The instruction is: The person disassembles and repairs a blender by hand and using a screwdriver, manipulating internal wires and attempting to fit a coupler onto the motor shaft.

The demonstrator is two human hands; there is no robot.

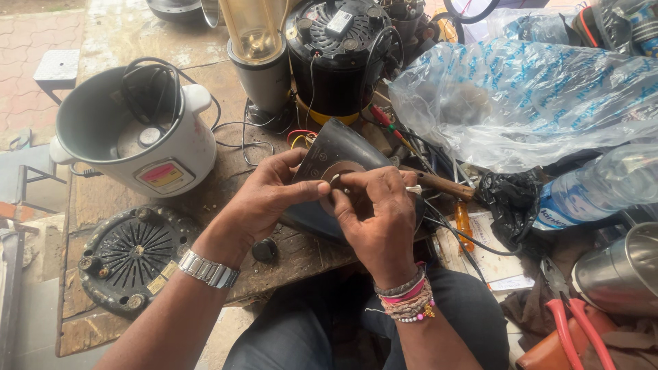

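A dark, curved appliance housing (pixel 336 147) with a round copper-coloured ring stands tilted on the worn workbench (pixel 103 199), in front of me. My left hand (pixel 264 195) grips its left edge, thumb pressed beside the ring. My right hand (pixel 373 212) pinches a small metal part against the ring, fingers closed on it. A steel watch sits on my left wrist; beaded bracelets circle the right wrist. Red and yellow wires (pixel 299 137) poke out behind the housing.
A white rice cooker (pixel 137 133) with a coiled cord sits left. A black vented base plate (pixel 130 253) lies near-left. Behind stand a blender (pixel 257 55) and black appliance (pixel 336 48). Right: plastic bag (pixel 528 96), water bottle (pixel 596 188), wooden-handled tool (pixel 442 183), red pliers (pixel 576 322), steel cup (pixel 624 270).
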